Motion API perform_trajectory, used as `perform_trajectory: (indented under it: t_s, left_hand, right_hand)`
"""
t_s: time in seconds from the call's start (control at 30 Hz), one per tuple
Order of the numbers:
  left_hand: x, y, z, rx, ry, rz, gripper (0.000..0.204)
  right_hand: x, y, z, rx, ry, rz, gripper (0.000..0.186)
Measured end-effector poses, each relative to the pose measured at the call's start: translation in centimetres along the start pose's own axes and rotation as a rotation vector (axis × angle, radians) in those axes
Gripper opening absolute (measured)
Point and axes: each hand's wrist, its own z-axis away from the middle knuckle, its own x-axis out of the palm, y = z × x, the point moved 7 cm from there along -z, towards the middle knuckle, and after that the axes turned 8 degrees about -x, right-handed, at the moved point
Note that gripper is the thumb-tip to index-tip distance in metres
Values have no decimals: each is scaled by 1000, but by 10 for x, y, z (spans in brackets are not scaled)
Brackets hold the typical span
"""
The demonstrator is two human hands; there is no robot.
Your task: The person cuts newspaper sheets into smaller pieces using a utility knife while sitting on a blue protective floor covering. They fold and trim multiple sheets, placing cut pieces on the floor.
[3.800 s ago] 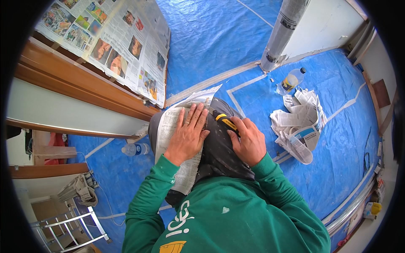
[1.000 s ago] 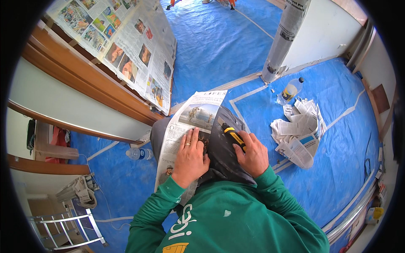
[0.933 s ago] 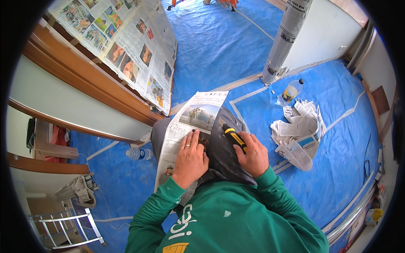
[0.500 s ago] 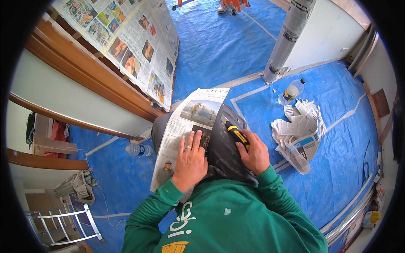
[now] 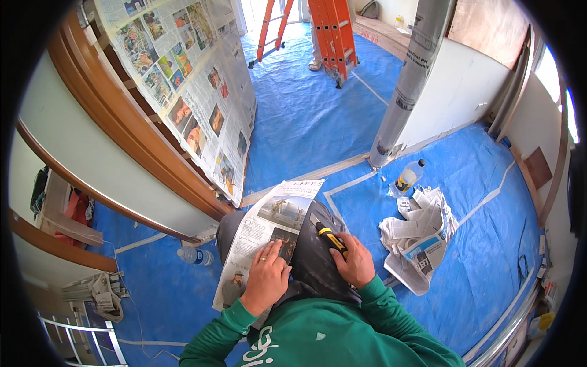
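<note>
Where it drapes over the person's dark-trousered lap, the newspaper sheet (image 5: 264, 235) shows colour photographs and dense print, its far end reaching toward the blue floor sheeting (image 5: 306, 122). Its near edge is hidden under the left hand (image 5: 267, 278), which lies spread flat on it. The right hand (image 5: 353, 264), just beside the sheet, grips a yellow-and-black utility knife (image 5: 328, 237); its blade seems extended.

Your left hand (image 5: 267, 278) presses matt newspaper (image 5: 264, 235) over dark matt cloth (image 5: 315, 257); your right hand (image 5: 354, 264) grips a glossy yellow-and-black plastic knife (image 5: 329, 238). Around you: smooth blue plastic sheeting (image 5: 306, 122), varnished wood trim (image 5: 122, 140), crumpled paper (image 5: 416, 235).
</note>
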Motion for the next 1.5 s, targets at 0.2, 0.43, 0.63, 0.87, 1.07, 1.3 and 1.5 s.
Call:
perform_trajectory:
  t_s: [0.2, 0.43, 0.63, 0.87, 1.07, 1.3, 1.5]
  left_hand:
    - [3, -3, 9, 11, 44, -120, 19]
    - [3, -7, 12, 19, 58, -119, 19]
    - [-12, -10, 11, -14, 88, 49, 22]
    - [-15, -7, 20, -6, 112, -145, 29]
    - [-21, -19, 20, -26, 159, -74, 25]
    - [-72, -80, 36, -426, 431, -190, 60]
    - [-95, -121, 61, -613, 405, -122, 77]
  right_hand:
    - [5, 10, -4, 6, -12, -30, 44]
    - [7, 13, -10, 5, 9, -79, 45]
    - [14, 25, -18, 143, 22, -164, 47]
    - [28, 49, -27, 198, 85, -370, 49]
    - [31, 56, -40, 316, 66, -686, 47]
    - [12, 25, -80, 161, 73, -368, 47]
    - [-9, -39, -128, -10, 115, -105, 42]
